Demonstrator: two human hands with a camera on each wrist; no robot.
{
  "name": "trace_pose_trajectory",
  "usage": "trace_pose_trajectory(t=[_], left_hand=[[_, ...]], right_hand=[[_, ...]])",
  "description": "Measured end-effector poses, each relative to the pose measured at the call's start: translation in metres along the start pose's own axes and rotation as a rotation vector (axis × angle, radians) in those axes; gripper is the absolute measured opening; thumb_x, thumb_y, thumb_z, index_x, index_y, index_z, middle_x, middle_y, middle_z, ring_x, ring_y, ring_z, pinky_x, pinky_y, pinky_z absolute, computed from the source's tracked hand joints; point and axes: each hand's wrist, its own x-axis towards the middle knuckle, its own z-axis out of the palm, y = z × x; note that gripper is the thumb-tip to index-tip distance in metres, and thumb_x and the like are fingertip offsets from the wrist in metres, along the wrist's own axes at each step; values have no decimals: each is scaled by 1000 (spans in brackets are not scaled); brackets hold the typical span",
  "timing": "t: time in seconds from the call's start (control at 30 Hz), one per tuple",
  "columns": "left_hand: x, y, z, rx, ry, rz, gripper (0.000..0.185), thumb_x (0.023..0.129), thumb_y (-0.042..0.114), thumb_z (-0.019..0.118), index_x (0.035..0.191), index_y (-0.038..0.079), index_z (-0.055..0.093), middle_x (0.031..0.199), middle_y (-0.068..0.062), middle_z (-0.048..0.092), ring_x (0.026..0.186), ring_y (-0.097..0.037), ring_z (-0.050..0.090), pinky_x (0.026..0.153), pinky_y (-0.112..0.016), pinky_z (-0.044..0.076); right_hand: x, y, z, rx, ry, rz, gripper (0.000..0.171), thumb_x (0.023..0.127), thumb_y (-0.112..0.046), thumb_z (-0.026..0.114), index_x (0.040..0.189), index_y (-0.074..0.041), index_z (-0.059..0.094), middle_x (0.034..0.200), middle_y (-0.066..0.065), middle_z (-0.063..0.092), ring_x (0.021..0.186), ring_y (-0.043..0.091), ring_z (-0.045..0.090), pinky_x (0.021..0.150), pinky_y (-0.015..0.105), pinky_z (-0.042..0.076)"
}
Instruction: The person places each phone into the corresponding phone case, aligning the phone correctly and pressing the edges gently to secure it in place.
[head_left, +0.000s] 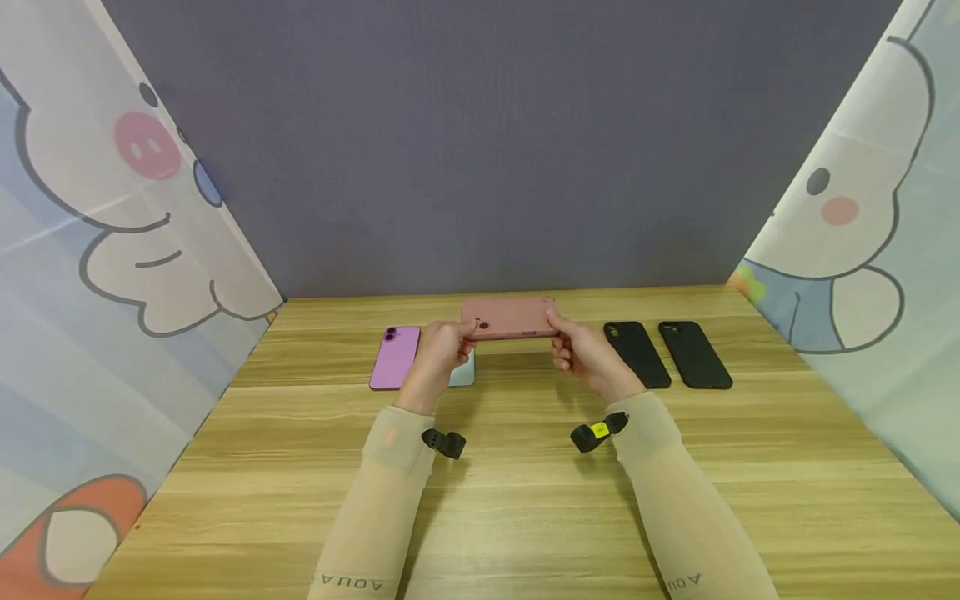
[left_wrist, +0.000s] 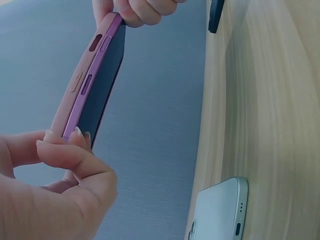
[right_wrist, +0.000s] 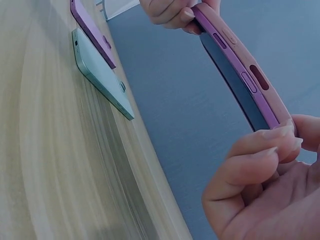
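Both hands hold a dusty-pink phone case (head_left: pixel 517 317) level above the far part of the table, its back facing up. A purple phone (left_wrist: pixel 99 65) sits against the inside of this case; along the near long side its purple edge with the buttons shows below the case wall, and its dark screen faces away beneath. My left hand (head_left: pixel 446 346) pinches the left end near the camera opening, thumb on top and fingers curled under. At the right end, my right hand (head_left: pixel 588 354) grips the corner between thumb and curled fingers.
On the wooden table (head_left: pixel 517 500), a lilac phone (head_left: pixel 395 358) and a pale green-blue phone (head_left: pixel 462 372) lie at the left, the latter partly hidden by the left hand. Two black phone cases (head_left: pixel 637 354) lie at the right. A dark grey panel (head_left: pixel 510 150) stands behind.
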Motion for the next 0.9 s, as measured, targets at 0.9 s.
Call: trace_pose_trajectory(t=[0.9], left_hand=[[1,0,-1,-36,-26,-26,15,103,15,58,102,3,66,79,-5,58,66,-15,49,59,-24,41]], right_hand=[[3,3,-5,33,-56,-19,44,108,-35,52,70,-12,48,62,0,42,53,13,37,55,26,34]])
